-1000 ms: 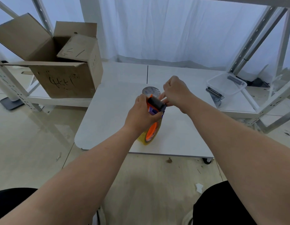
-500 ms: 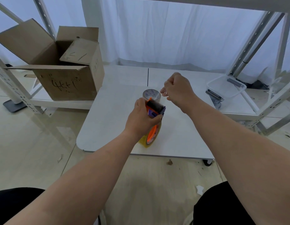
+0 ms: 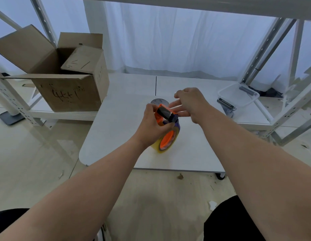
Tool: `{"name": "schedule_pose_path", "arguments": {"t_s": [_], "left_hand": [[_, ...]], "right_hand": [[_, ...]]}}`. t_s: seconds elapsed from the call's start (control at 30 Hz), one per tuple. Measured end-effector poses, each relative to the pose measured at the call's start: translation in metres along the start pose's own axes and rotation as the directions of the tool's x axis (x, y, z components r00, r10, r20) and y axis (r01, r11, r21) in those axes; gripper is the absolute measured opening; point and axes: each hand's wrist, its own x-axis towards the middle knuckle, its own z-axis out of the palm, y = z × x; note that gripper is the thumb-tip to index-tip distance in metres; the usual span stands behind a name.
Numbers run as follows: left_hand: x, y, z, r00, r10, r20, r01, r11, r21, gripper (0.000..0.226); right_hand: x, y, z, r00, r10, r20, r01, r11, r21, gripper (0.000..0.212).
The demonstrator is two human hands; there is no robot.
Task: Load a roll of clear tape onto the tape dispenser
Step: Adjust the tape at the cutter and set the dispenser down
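My left hand (image 3: 151, 126) grips an orange tape dispenser (image 3: 166, 113) with a black roller and a toothed blade at its top. It holds the dispenser upright over the white table (image 3: 116, 136). A yellowish clear tape roll (image 3: 157, 147) sits on the dispenser's orange hub, its lower edge near the tabletop. My right hand (image 3: 191, 103) is just right of the dispenser head, fingers spread and stretched toward the black roller. I cannot make out any tape between those fingers. A second, pale tape roll (image 3: 159, 101) lies flat on the table behind the dispenser.
An open cardboard box (image 3: 67, 84) stands on a low shelf at the left. A clear plastic tub (image 3: 238, 96) and a dark metal clip (image 3: 225, 103) rest at the right, beside white metal shelving posts (image 3: 290, 110). White curtains hang behind.
My right hand, pinched shut above the dispenser head before, has dropped beside the black roller and spread its fingers. My left hand keeps its grip and has tilted the dispenser head slightly.
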Motion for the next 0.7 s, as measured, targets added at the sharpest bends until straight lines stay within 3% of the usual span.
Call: {"name": "schedule_pose_path", "arguments": {"t_s": [0.2, 0.33, 0.43, 0.57, 0.7], "left_hand": [[0.001, -0.002, 0.006, 0.995, -0.042, 0.095, 0.042, 0.999, 0.009, 0.054], [0.005, 0.008, -0.002, 0.981, -0.08, 0.177, 0.073, 0.996, 0.048, 0.071], [0.007, 0.011, -0.01, 0.973, -0.096, 0.208, 0.059, 0.983, 0.176, 0.057], [0.009, 0.013, -0.016, 0.989, -0.107, 0.1, 0.077, 0.959, 0.272, 0.055], [0.002, 0.012, -0.028, 0.998, -0.055, 0.038, 0.038, 0.934, 0.355, 0.058]], "right_hand": [[-0.001, 0.009, -0.003, 0.998, 0.061, -0.01, -0.062, 0.998, -0.02, 0.016], [-0.003, 0.01, -0.006, 0.995, 0.1, 0.012, -0.101, 0.994, 0.049, 0.014], [-0.007, 0.01, -0.005, 0.994, 0.105, 0.036, -0.107, 0.993, 0.048, 0.009], [-0.009, 0.008, 0.002, 0.987, 0.1, 0.126, -0.11, 0.991, 0.079, 0.017], [-0.01, 0.012, 0.009, 0.979, 0.127, 0.16, -0.149, 0.979, 0.137, 0.009]]}}
